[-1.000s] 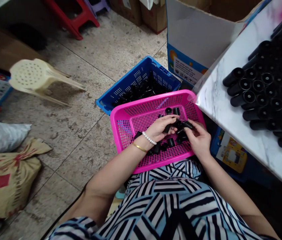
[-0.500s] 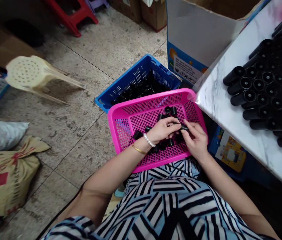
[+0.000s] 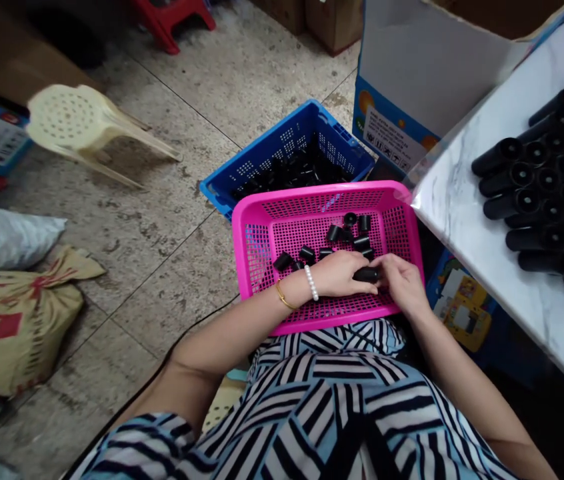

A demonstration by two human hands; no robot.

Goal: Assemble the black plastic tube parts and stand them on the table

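Observation:
A pink perforated basket [image 3: 257, 193] rests on my lap with several short black plastic caps [image 3: 307, 253] lying loose in it. Low over its right half, my left hand [image 3: 339, 273] is closed around a short black cylinder [image 3: 365, 274], fingers on its far side and thumb on the near side. My right hand [image 3: 402, 283] meets the cylinder's right end with thumb and fingertips pinched together. Whether a second small piece sits between those right fingertips is hidden. The left wrist bears a white bead bracelet [image 3: 311, 283] and a gold bangle.
Beyond the basket a blue crate [image 3: 287, 140] holds many black pieces. At right, black tubes [image 3: 527, 200] lie stacked on a marble-patterned table [image 3: 512, 293]. An open carton [image 3: 407, 73] stands behind. A cream stool [image 3: 69, 117] and tied sacks [image 3: 17, 327] are on the floor at left.
The view has shifted slightly, and both hands sit lower in the basket. The black cylinder now lies across the left hand's grip, with the right fingers at its end.

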